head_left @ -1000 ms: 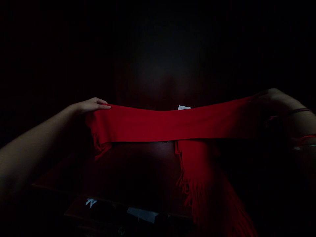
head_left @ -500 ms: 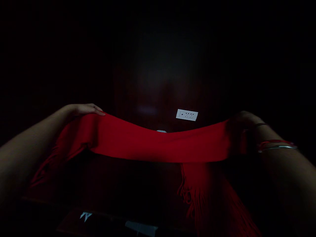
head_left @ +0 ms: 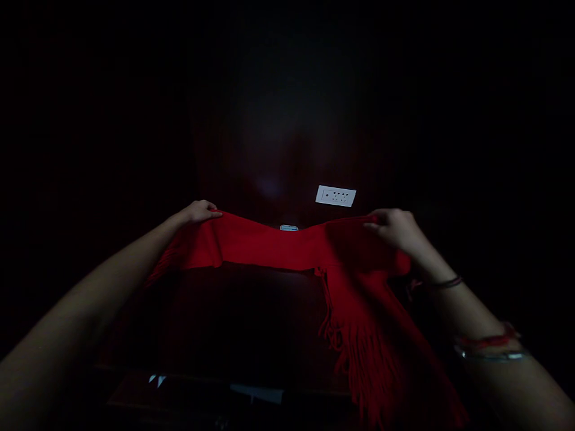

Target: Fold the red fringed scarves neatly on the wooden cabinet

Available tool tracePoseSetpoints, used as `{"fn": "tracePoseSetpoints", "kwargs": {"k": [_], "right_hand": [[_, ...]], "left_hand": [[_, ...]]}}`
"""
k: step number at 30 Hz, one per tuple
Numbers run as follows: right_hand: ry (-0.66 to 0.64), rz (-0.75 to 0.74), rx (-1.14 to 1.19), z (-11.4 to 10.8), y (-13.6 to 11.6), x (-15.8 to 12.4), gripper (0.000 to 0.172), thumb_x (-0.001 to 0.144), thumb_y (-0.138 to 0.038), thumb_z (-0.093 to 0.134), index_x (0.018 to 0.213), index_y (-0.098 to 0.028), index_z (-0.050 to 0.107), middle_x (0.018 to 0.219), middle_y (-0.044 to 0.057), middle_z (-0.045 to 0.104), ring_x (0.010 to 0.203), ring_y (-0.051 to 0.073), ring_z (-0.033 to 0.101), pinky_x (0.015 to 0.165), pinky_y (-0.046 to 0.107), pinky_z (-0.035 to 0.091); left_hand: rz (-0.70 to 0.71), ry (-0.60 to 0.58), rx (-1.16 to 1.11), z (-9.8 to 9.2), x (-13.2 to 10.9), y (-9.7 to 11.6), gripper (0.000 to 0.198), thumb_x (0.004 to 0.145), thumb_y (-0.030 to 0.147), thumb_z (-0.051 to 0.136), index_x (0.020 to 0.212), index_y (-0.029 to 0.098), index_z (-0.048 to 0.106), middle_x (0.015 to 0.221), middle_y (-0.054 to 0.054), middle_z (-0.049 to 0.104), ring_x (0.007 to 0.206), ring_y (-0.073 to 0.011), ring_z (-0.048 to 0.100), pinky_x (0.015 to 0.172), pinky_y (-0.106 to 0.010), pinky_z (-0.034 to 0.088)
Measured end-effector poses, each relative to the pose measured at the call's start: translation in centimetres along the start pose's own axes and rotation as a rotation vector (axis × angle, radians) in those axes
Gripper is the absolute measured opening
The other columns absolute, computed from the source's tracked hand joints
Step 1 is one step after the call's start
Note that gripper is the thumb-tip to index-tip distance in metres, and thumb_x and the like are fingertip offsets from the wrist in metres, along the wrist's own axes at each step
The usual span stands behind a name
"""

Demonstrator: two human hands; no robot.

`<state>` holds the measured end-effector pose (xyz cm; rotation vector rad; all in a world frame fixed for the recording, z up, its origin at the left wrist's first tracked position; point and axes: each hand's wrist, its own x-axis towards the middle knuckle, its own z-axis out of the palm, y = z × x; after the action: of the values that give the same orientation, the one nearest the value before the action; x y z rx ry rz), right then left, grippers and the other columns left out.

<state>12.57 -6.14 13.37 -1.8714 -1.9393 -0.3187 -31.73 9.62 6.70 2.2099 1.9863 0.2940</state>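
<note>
A red fringed scarf (head_left: 269,242) stretches across the view between my two hands, sagging a little in the middle. My left hand (head_left: 200,211) pinches its upper edge on the left, where a short fringed end hangs in shadow. On the right, my right hand (head_left: 398,230) grips the upper edge between thumb and fingers. Below that hand a long fringed part of the scarf drops toward the bottom of the view. Bands and a bangle circle my right wrist and forearm.
A white wall socket plate (head_left: 336,196) shows on the dark surface ahead. Just behind the scarf's upper edge lies a small pale object (head_left: 288,228), mostly hidden. Pale shapes (head_left: 256,393) show near a dark front edge below. Deep darkness hides most surroundings.
Both hands have moved inward and farther from me, still gripping the scarf. Its stretched span looks shorter and narrower, and more of the small pale object shows.
</note>
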Motion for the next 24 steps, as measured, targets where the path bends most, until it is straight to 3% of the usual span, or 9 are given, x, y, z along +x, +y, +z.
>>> {"fn": "tracePoseSetpoints", "kwargs": {"k": [5,7,9,12,14,17,19,21,24], "right_hand": [[-0.363,-0.233,0.277,8.8,-10.7,-9.5,0.023,0.079,-0.023,0.043,0.091,-0.017,0.062,0.08,0.006,0.065,0.072,0.013,0.058,0.061,0.02,0.038],[-0.529,-0.275,0.31,12.0,-12.7,-11.5,0.026,0.081,-0.029,0.042,0.092,-0.016,0.062,0.081,0.006,0.064,0.072,0.015,0.058,0.061,0.021,0.039],[-0.641,-0.361,0.365,13.8,-13.1,-12.1,0.032,0.08,-0.036,0.042,0.098,-0.016,0.06,0.09,0.007,0.063,0.08,0.016,0.058,0.067,0.023,0.041],[-0.673,-0.47,0.418,14.6,-12.0,-11.3,0.045,0.081,-0.042,0.039,0.116,-0.017,0.048,0.114,0.009,0.053,0.102,0.019,0.049,0.086,0.029,0.036],[-0.705,-0.443,0.342,14.8,-11.1,-10.9,0.054,0.08,-0.046,0.037,0.126,-0.018,0.036,0.129,0.009,0.037,0.118,0.024,0.032,0.095,0.039,0.026],[-0.807,-0.334,0.176,15.5,-11.0,-11.9,0.064,0.079,-0.054,0.032,0.133,-0.024,0.019,0.14,0.006,0.011,0.126,0.032,0.004,0.095,0.057,0.01],[-0.825,-0.306,0.137,15.8,-11.6,-13.4,0.065,0.078,-0.058,0.026,0.134,-0.027,0.014,0.141,0.004,0.003,0.125,0.034,-0.004,0.093,0.06,0.005],[-0.809,-0.32,0.141,15.7,-12.4,-14.5,0.067,0.077,-0.061,0.026,0.134,-0.028,0.014,0.141,0.005,0.003,0.125,0.036,-0.002,0.092,0.06,0.008],[-0.769,-0.358,0.193,14.6,-12.6,-13.4,0.058,0.079,-0.056,0.03,0.127,-0.024,0.034,0.135,0.01,0.026,0.122,0.031,0.023,0.094,0.048,0.024]], "left_hand": [[0.05,0.008,0.048,0.5,-1.7,2.1,0.046,0.066,0.053,0.041,0.084,0.018,0.063,0.078,-0.003,0.061,0.072,-0.0169,0.055,0.057,-0.02,0.037],[0.067,0.021,0.062,1.0,-2.8,2.7,0.045,0.067,0.052,0.04,0.085,0.017,0.063,0.077,-0.003,0.061,0.071,-0.0169,0.055,0.057,-0.021,0.037],[0.097,0.028,0.063,1.7,-3.9,3.3,0.045,0.068,0.051,0.04,0.086,0.017,0.063,0.077,-0.004,0.061,0.071,-0.0169,0.055,0.059,-0.021,0.038],[0.139,0.018,0.043,2.8,-5.2,4.0,0.044,0.069,0.049,0.04,0.087,0.016,0.063,0.079,-0.005,0.062,0.072,-0.0163,0.055,0.06,-0.021,0.038],[0.162,0.016,0.026,2.8,-5.7,4.6,0.043,0.07,0.048,0.04,0.088,0.015,0.063,0.079,-0.005,0.062,0.071,-0.0156,0.055,0.06,-0.021,0.038],[0.202,0.053,0.038,1.3,-6.1,5.7,0.041,0.071,0.045,0.041,0.087,0.015,0.063,0.078,-0.004,0.062,0.071,-0.0149,0.054,0.062,-0.021,0.037],[0.197,0.093,0.059,-0.5,-6.4,6.4,0.039,0.07,0.044,0.042,0.086,0.015,0.063,0.077,-0.004,0.061,0.072,-0.015,0.054,0.062,-0.021,0.037],[0.148,0.089,0.061,-2.2,-6.9,6.6,0.036,0.068,0.042,0.045,0.083,0.016,0.064,0.076,-0.003,0.061,0.071,-0.0155,0.054,0.06,-0.021,0.037],[0.061,-0.036,-0.026,-3.2,-7.5,5.4,0.03,0.066,0.039,0.049,0.076,0.015,0.064,0.07,-0.002,0.061,0.068,-0.0157,0.054,0.057,-0.021,0.037]]}}
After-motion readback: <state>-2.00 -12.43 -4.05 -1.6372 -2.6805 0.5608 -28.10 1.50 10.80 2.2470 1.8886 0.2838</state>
